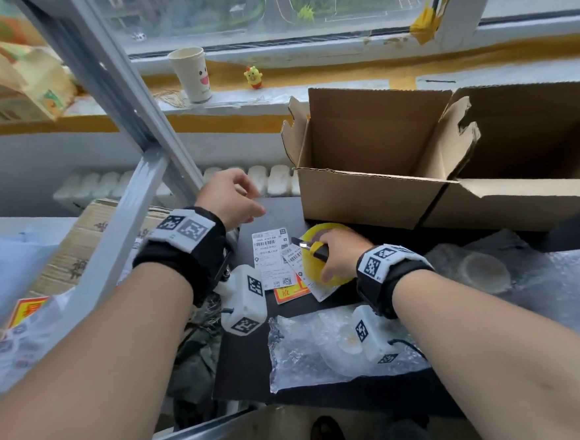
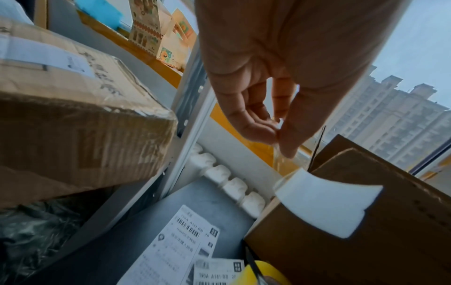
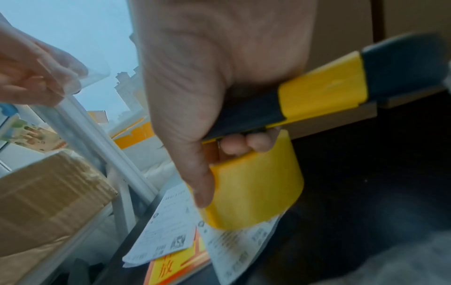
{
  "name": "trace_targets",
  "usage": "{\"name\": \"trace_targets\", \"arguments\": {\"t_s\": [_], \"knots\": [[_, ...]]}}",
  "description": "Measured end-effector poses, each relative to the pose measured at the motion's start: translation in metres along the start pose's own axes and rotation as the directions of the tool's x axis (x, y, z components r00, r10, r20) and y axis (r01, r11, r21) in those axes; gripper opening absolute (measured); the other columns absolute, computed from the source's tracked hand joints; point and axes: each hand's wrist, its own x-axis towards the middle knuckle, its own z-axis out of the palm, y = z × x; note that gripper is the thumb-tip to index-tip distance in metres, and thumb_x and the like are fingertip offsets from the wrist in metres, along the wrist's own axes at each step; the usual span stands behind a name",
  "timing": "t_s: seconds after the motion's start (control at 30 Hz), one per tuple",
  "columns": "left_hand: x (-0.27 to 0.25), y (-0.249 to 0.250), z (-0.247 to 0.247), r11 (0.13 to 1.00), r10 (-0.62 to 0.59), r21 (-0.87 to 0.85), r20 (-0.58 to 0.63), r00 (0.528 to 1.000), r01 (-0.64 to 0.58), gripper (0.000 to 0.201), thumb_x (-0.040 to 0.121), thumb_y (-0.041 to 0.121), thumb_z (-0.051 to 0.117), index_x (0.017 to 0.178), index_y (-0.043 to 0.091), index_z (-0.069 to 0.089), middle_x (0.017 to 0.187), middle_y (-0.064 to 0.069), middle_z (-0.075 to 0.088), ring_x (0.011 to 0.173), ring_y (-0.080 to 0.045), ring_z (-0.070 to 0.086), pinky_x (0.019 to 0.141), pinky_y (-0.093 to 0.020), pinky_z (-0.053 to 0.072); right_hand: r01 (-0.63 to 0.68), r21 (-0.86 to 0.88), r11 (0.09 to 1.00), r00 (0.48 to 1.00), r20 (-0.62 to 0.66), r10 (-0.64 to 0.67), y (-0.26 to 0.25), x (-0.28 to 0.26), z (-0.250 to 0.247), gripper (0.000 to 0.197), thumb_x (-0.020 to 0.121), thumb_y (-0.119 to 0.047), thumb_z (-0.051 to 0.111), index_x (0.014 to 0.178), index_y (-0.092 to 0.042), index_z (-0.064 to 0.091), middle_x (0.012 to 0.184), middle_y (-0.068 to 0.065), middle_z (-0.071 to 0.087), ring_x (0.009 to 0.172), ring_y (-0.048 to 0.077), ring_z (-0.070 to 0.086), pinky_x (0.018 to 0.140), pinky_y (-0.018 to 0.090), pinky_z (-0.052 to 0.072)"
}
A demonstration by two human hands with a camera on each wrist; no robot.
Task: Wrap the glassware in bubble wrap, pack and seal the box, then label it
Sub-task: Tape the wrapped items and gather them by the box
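At the packing table [image 1: 243, 360], a person's left hand [image 1: 232, 198] pinches a strip of clear tape [image 3: 94, 72] ready for use, while the right hand [image 1: 335, 256] grips a utility knife [image 1: 313, 247] and steadies the yellow tape roll [image 3: 253, 190] atop shipping labels [image 1: 270, 259]. Bubble-wrapped glassware [image 1: 328, 346] waits below the open cardboard box [image 1: 375, 179].

Label print [image 1: 271, 255] too small to read; box [image 1: 381, 165] interior mostly hidden, perhaps empty.

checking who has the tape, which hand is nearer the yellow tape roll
Right. The right hand rests on the yellow tape roll, also gripping a utility knife. The left hand hovers apart, up and to its left.
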Motion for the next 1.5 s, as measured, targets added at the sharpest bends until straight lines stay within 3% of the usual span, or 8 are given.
{"name": "trace_targets", "arguments": {"t_s": [0.1, 0.37, 0.47, 0.53, 0.87, 1.07, 1.23, 1.5], "knots": [[-0.003, -0.006, 0.005, 1.000, 0.010, 0.020, 0.058, 0.998, -0.011, 0.021, 0.078, 0.000, 0.075, 0.082, 0.012, 0.058, 0.082, -0.009, 0.063, 0.067, -0.018, 0.062, 0.075, -0.037, 0.059, 0.030, 0.014, 0.999, 0.999, -0.038, -0.030, -0.002, 0.003, 0.009, 0.025, 0.073, -0.023, 0.077, 0.091, -0.014, 0.062, 0.090, 0.002, 0.062, 0.083, 0.022, 0.060, 0.064, 0.025, 0.044], [-0.009, -0.003, 0.008, 0.999, 0.024, -0.036, 0.214, 0.977, -0.017, 0.022, 0.079, -0.007, 0.071, 0.086, 0.009, 0.057, 0.069, -0.004, 0.058, 0.057, -0.012, 0.056, 0.056, -0.020, 0.048, -0.007, 0.193, 0.981, 0.996, -0.084, 0.023, 0.006, 0.003, -0.010, 0.029, 0.080, -0.011, 0.065, 0.109, -0.010, 0.069, 0.111, 0.006, 0.070, 0.102, 0.024, 0.065, 0.088, 0.033, 0.054], [-0.012, 0.005, 0.014, 0.998, 0.044, -0.049, 0.245, 0.969, -0.033, 0.023, 0.077, -0.006, 0.072, 0.085, 0.009, 0.058, 0.071, -0.006, 0.058, 0.059, -0.013, 0.057, 0.058, -0.021, 0.050, -0.033, 0.826, 0.563, 0.999, 0.004, 0.051, 0.000, -0.015, -0.038, 0.030, 0.090, -0.004, 0.055, 0.120, -0.007, 0.063, 0.122, 0.015, 0.065, 0.110, 0.027, 0.061, 0.096, 0.037, 0.050], [-0.014, 0.010, 0.018, 0.996, 0.058, -0.075, 0.280, 0.958, -0.038, 0.023, 0.077, -0.006, 0.073, 0.085, 0.010, 0.058, 0.073, -0.007, 0.058, 0.061, -0.014, 0.057, 0.059, -0.021, 0.051, -0.084, 0.945, 0.317, 0.992, 0.109, -0.064, -0.005, -0.027, -0.051, 0.028, 0.093, -0.018, 0.060, 0.120, -0.013, 0.059, 0.128, 0.013, 0.061, 0.117, 0.027, 0.058, 0.099, 0.042, 0.049], [-0.034, 0.068, 0.060, 0.963, 0.136, -0.268, 0.446, 0.885, -0.013, 0.020, 0.083, -0.011, 0.064, 0.092, 0.006, 0.062, 0.082, -0.015, 0.068, 0.067, -0.018, 0.067, 0.077, -0.033, 0.059, -0.015, 0.891, 0.453, 0.998, -0.017, 0.065, 0.052, -0.092, -0.082, 0.008, 0.086, 0.005, 0.066, 0.085, -0.003, 0.065, 0.069, 0.010, 0.062, 0.053, 0.011, 0.060, 0.054, 0.022, 0.055], [-0.047, 0.096, 0.112, 0.906, 0.002, -0.333, 0.621, 0.783, 0.262, 0.028, 0.096, -0.001, 0.051, 0.121, 0.011, 0.046, 0.103, -0.026, 0.070, 0.068, -0.022, 0.071, 0.066, -0.033, 0.060, -0.118, 0.855, 0.505, 0.981, 0.023, 0.191, 0.104, -0.135, -0.091, 0.013, 0.086, 0.011, 0.062, 0.080, 0.000, 0.061, 0.066, 0.013, 0.058, 0.054, 0.016, 0.053, 0.049, 0.020, 0.053], [-0.036, 0.090, 0.151, 0.977, -0.049, -0.168, 0.414, 0.909, 0.130, 0.007, 0.087, -0.002, 0.064, 0.084, 0.004, 0.067, 0.082, -0.019, 0.068, 0.041, -0.009, 0.061, 0.045, -0.023, 0.054, -0.159, 0.856, 0.491, 0.945, -0.012, 0.327, 0.169, -0.172, -0.107, 0.015, 0.085, 0.010, 0.063, 0.077, -0.003, 0.062, 0.069, 0.013, 0.059, 0.052, 0.014, 0.056, 0.057, 0.025, 0.056], [-0.044, 0.117, 0.216, 0.889, 0.237, 0.249, 0.470, 0.850, -0.385, 0.017, 0.074, 0.017, 0.073, 0.071, 0.031, 0.066, 0.080, 0.012, 0.068, 0.084, -0.012, 0.065, 0.076, -0.023, 0.051, -0.202, 0.879, 0.431, 0.911, 0.007, 0.413, 0.227, -0.188, -0.108, 0.015, 0.084, 0.004, 0.067, 0.078, -0.008, 0.061, 0.065, 0.006, 0.063, 0.051, 0.013, 0.052, 0.060, 0.027, 0.057]]}}
